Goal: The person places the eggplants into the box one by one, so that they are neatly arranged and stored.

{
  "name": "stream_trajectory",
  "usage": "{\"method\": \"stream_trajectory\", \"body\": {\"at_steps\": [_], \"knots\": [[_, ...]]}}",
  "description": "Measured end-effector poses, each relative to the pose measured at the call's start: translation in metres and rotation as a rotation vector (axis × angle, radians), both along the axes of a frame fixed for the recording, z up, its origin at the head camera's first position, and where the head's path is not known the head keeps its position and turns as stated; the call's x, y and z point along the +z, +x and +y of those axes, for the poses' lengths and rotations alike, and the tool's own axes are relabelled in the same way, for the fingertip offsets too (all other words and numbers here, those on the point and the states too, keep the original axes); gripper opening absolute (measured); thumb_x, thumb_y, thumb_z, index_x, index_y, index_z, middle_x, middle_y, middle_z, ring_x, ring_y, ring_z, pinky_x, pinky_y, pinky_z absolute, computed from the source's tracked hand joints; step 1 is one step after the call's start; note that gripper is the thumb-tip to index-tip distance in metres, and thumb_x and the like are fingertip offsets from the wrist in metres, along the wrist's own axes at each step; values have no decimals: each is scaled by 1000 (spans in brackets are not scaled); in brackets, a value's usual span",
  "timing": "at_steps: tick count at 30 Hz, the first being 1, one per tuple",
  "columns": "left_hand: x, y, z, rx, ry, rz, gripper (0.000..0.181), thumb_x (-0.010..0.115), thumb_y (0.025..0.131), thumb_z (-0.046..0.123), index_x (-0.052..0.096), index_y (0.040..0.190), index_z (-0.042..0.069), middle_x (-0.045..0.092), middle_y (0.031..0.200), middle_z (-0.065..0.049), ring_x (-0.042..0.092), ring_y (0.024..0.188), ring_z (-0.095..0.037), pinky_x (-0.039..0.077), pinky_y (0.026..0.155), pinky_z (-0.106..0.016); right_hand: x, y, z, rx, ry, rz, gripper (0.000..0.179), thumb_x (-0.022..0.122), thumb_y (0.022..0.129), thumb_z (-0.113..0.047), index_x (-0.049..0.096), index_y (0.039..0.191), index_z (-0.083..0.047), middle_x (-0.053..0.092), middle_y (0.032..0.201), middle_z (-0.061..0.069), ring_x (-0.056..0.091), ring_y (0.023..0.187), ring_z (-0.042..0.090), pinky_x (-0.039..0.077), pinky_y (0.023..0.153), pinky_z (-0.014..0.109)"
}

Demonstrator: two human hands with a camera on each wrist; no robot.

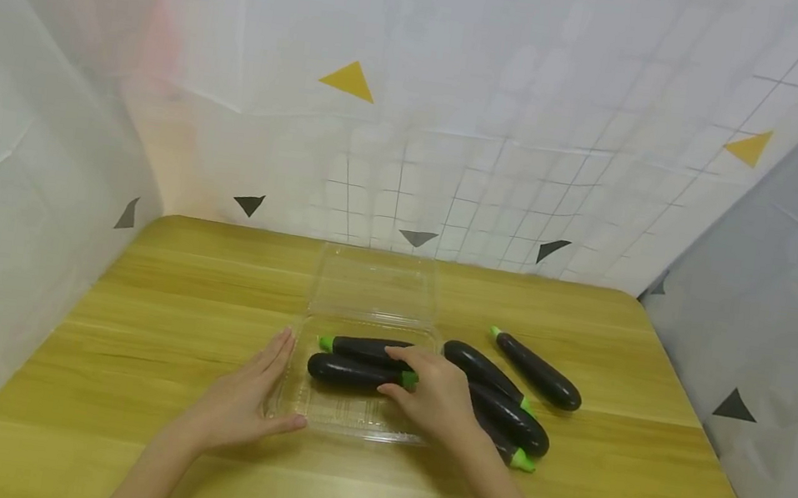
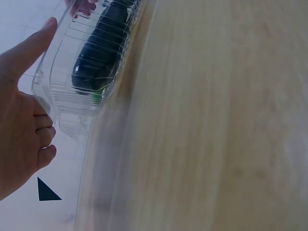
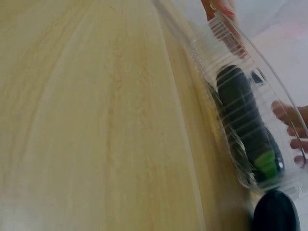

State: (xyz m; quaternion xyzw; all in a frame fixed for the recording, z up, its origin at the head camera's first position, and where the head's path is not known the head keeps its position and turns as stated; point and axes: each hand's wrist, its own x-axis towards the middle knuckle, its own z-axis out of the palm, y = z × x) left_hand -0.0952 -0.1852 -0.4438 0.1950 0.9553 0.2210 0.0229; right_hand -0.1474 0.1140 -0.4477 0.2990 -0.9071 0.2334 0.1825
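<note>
Two dark eggplants lie side by side in a clear plastic container (image 1: 360, 431). The front eggplant (image 1: 345, 371) has its green cap to the right, and the back eggplant (image 1: 370, 350) has its cap to the left. My left hand (image 1: 238, 400) rests against the container's left side, thumb apart from the fingers. My right hand (image 1: 436, 393) is over the right end, thumb and fingers spread around the front eggplant's cap. In the right wrist view, its fingers (image 3: 293, 127) look apart from that eggplant (image 3: 243, 113); contact by the thumb is hidden there.
The container's clear lid (image 1: 375, 284) lies folded back behind it. Right of the container, several eggplants (image 1: 509, 419) are piled together, partly behind my right arm. Another eggplant (image 1: 538, 371) lies alone farther right. A white sheet (image 1: 411, 158) stands behind the wooden table (image 1: 170, 320).
</note>
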Motion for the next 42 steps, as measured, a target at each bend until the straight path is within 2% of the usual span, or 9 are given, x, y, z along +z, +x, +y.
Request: {"method": "stream_trajectory", "body": {"at_steps": [4, 9, 12, 17, 23, 27, 31, 38, 42], "knots": [[-1, 0, 0, 3, 7, -2, 111, 62, 80, 67, 4, 155, 8, 3, 160, -12, 16, 143, -33, 33, 107, -54, 1, 3, 7, 10, -84, -36, 54, 87, 70, -33, 68, 119, -19, 68, 113, -8, 64, 103, 11, 55, 80, 29], [0, 0, -1, 2, 20, -5, 111, 63, 81, 65, 4, 155, 8, 3, 160, -13, 15, 143, -33, 30, 108, -54, 1, 7, 16, 73, -215, -121, 54, 88, 70, -25, 68, 120, -15, 67, 112, -10, 65, 96, 14, 56, 76, 36], [-1, 0, 0, -1, 21, -6, 111, 63, 81, 65, 4, 155, 8, 3, 160, -13, 14, 144, -33, 30, 109, -54, 2, 10, 22, 138, -312, -170, 53, 87, 71, -20, 67, 120, -12, 68, 112, -6, 66, 92, 20, 57, 74, 39], [0, 0, 0, -3, 17, -4, 111, 62, 81, 66, 5, 155, 7, 3, 160, -13, 15, 144, -33, 30, 109, -54, 4, 15, 34, 201, -428, -224, 51, 85, 74, -16, 65, 121, -9, 69, 111, 4, 65, 98, 23, 56, 80, 42], [1, 1, 0, -3, 20, 1, 110, 63, 81, 65, 6, 155, 6, 3, 160, -13, 17, 143, -35, 32, 107, -55, 18, 26, 46, 177, -456, -214, 55, 86, 68, -4, 65, 119, -9, 69, 108, 5, 64, 100, 25, 56, 80, 44], [2, 1, 0, -6, 15, 12, 110, 64, 81, 64, 7, 155, 6, 5, 160, -14, 18, 142, -35, 35, 105, -55, 38, 36, 49, 194, -454, -180, 55, 86, 65, 4, 66, 115, -2, 69, 107, 10, 64, 99, 28, 56, 80, 36], [1, 0, 0, -10, 10, 15, 109, 63, 81, 65, 8, 155, 5, 4, 160, -14, 19, 142, -35, 35, 105, -54, 52, 43, 52, 190, -441, -159, 54, 86, 64, 5, 66, 114, -2, 69, 107, 9, 65, 98, 26, 56, 80, 29], [-1, 0, -1, -14, 4, 14, 109, 61, 82, 66, 7, 154, 5, 1, 160, -12, 15, 143, -33, 33, 107, -52, 53, 46, 60, 164, -411, -147, 52, 85, 65, 6, 66, 112, 0, 68, 107, 13, 65, 97, 25, 56, 81, 36], [-1, 0, 0, -13, 4, 14, 109, 61, 82, 66, 7, 154, 4, 4, 160, -15, 16, 143, -33, 34, 107, -52, 49, 46, 66, 164, -433, -151, 51, 83, 65, 9, 65, 112, 2, 68, 107, 15, 65, 97, 28, 55, 83, 31]]}}
